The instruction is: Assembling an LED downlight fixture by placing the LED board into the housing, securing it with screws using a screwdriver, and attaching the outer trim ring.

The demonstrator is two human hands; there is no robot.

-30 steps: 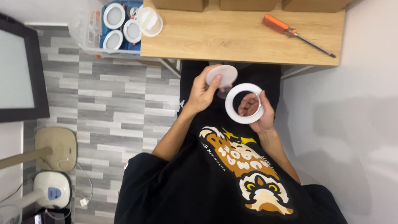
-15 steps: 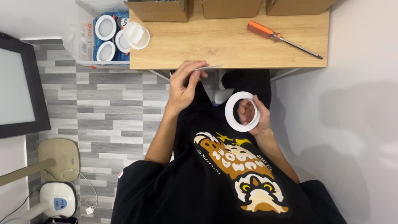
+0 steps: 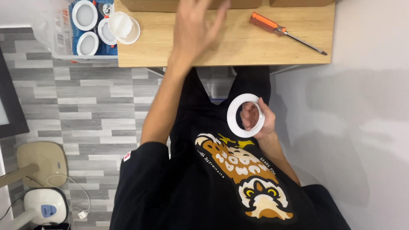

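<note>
Reaching left hand [image 3: 196, 30] forward; ring [image 3: 245, 115] lowered.

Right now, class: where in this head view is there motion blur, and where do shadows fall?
Head view: the left hand over the table is motion-blurred; the right hand and white ring are sharp; soft shadows fall on the wall at right.

Brown cardboard boxes [image 3: 191, 4] line the table's [image 3: 230, 47] far edge, a clear plastic bin [image 3: 55, 30] with a label stands left of it, and a dark screen [image 3: 10, 102] shows at the left border.
</note>
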